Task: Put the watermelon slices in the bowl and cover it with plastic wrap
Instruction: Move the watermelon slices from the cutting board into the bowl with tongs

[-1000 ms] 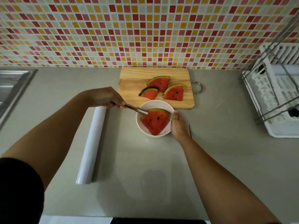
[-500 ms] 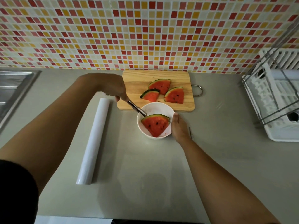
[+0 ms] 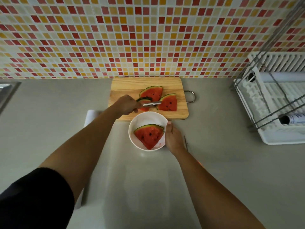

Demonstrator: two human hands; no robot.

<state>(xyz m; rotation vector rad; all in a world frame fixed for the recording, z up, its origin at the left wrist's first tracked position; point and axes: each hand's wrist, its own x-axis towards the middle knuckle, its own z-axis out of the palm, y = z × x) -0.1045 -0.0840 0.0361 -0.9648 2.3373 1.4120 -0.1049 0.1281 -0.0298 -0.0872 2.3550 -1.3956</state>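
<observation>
White and round, the bowl (image 3: 145, 117) stood on the grey bench (image 3: 49, 121) just in front of the wooden cutting board (image 3: 125, 86), with one watermelon slice (image 3: 149, 135) lying inside it, rind toward the board. The right hand (image 3: 173, 138) held the bowl's right side, its grip curved round the wall with the thumb at the rim. The left hand (image 3: 127, 104) reached over the board, its grip closed round the handle of metal tongs (image 3: 151, 104). The serrated tips lay close together over the smallest slice (image 3: 144, 100); whether they pinched it could not be told. A rear slice (image 3: 151, 93) and a right-hand slice (image 3: 168, 103) lay beside it on the board. The plastic wrap roll (image 3: 90, 116) lay on the bench left of the bowl, mostly hidden by the left forearm. A white dish rack (image 3: 280, 113) stood at the far right.
</observation>
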